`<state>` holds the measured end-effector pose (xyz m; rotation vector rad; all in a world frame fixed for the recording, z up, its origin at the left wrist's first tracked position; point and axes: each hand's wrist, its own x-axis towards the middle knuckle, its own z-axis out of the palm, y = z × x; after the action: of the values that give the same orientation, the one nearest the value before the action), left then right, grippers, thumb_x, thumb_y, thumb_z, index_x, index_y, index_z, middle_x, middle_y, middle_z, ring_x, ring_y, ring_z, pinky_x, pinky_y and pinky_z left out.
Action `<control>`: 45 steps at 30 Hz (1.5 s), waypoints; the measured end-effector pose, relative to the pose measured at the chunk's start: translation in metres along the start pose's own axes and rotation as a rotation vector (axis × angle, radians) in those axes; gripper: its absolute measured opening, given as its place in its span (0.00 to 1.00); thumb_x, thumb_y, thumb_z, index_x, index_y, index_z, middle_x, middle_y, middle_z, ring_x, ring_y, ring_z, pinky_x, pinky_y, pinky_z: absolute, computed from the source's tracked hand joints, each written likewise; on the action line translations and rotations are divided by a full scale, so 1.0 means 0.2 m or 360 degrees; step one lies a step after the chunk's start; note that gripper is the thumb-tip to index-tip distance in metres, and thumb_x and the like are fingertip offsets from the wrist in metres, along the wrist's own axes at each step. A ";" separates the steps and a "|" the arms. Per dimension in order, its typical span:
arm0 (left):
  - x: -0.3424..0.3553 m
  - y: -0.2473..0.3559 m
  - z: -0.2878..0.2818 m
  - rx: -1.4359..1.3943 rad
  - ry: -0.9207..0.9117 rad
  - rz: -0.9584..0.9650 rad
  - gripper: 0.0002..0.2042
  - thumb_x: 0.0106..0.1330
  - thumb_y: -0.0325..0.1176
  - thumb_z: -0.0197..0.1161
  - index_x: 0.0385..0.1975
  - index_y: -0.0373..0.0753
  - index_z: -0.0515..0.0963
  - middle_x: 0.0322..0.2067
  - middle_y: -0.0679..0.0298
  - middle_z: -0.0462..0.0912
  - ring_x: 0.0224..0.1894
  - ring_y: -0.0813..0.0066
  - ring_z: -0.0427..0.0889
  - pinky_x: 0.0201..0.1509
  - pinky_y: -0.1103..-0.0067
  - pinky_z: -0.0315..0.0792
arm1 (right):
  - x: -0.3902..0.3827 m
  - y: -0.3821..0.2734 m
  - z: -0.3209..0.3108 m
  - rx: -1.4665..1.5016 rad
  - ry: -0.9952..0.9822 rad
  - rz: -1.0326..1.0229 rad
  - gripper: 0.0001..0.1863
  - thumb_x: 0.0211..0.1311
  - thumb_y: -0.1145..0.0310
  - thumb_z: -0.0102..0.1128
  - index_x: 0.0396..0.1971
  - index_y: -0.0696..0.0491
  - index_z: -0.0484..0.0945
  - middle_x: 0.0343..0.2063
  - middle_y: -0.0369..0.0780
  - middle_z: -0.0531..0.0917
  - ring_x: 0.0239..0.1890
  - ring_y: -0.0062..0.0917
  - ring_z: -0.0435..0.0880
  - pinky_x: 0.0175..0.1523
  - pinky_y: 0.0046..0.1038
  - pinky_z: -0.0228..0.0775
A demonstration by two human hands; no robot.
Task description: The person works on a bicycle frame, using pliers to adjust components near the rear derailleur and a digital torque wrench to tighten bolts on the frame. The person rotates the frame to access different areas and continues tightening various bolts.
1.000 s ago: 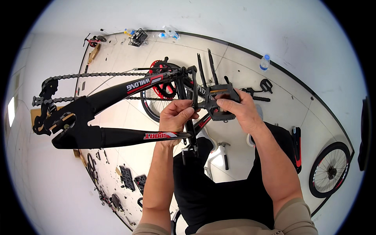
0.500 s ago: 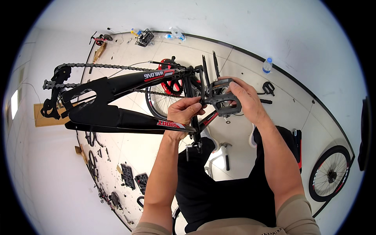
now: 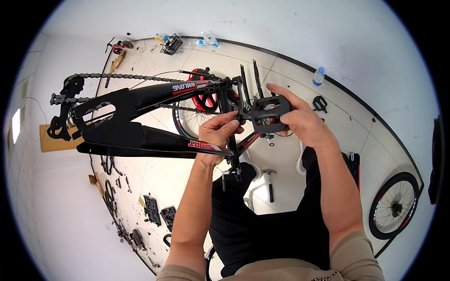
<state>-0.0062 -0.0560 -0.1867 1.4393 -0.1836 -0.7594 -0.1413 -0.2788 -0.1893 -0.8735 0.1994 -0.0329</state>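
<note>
A black bicycle frame [image 3: 117, 133] with red-and-white markings lies across the middle and left, with a chain [image 3: 122, 77], a rear derailleur [image 3: 72, 86] and a red-and-black chainring [image 3: 197, 96]. My left hand [image 3: 218, 131] pinches the end of the black crank arm [image 3: 240, 96] where the pedal's axle meets it; the exact contact is partly hidden by the fingers. My right hand [image 3: 307, 124] grips the black pedal [image 3: 267, 112] from the right, thumb on its near edge and index finger reaching up past it.
A second pedal [image 3: 319, 104] lies on the tiled floor. A hammer [image 3: 270, 187] sits between my legs, tool cases [image 3: 152, 209] and scattered parts at lower left. A spoked wheel [image 3: 393, 206] leans at right. Along the back wall are a bottle [image 3: 318, 77] and a wire basket [image 3: 172, 44].
The frame has shifted right and slightly up since a second ago. My right hand has moved right and changed its grip on the pedal, its index finger now raised and stretched out.
</note>
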 end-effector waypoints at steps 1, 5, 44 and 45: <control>0.00 0.01 0.00 0.0002 0.0008 -0.0006 0.12 0.64 0.19 0.65 0.47 0.30 0.81 0.37 0.53 0.87 0.34 0.71 0.86 0.41 0.79 0.82 | -0.01 0.00 -0.01 0.0045 -0.0058 -0.0020 0.35 0.62 0.69 0.60 0.69 0.55 0.62 0.33 0.38 0.79 0.30 0.21 0.77 0.37 0.24 0.72; 0.01 0.00 -0.03 -0.0010 0.0000 -0.0006 0.11 0.65 0.17 0.62 0.47 0.29 0.81 0.37 0.52 0.86 0.35 0.67 0.87 0.41 0.75 0.85 | -0.01 0.01 -0.03 0.0148 -0.0189 -0.0046 0.35 0.61 0.70 0.63 0.68 0.58 0.62 0.33 0.40 0.79 0.32 0.22 0.78 0.38 0.27 0.73; 0.01 0.00 -0.04 0.0014 0.0027 0.0036 0.11 0.64 0.18 0.64 0.47 0.29 0.81 0.38 0.52 0.86 0.38 0.67 0.86 0.42 0.76 0.84 | 0.05 0.07 0.04 -0.0097 0.0319 -0.0138 0.30 0.68 0.66 0.61 0.67 0.59 0.66 0.36 0.39 0.82 0.34 0.23 0.84 0.35 0.27 0.80; 0.01 0.00 -0.04 0.0017 0.0033 0.0038 0.12 0.64 0.19 0.65 0.47 0.30 0.81 0.38 0.53 0.87 0.36 0.69 0.86 0.41 0.78 0.83 | 0.05 0.06 0.04 0.0001 0.0283 -0.0111 0.31 0.67 0.68 0.61 0.67 0.59 0.64 0.38 0.41 0.82 0.35 0.24 0.84 0.36 0.28 0.80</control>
<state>-0.0008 -0.0503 -0.1886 1.4519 -0.1888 -0.7251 -0.1317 -0.2671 -0.1948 -0.8768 0.3351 -0.1760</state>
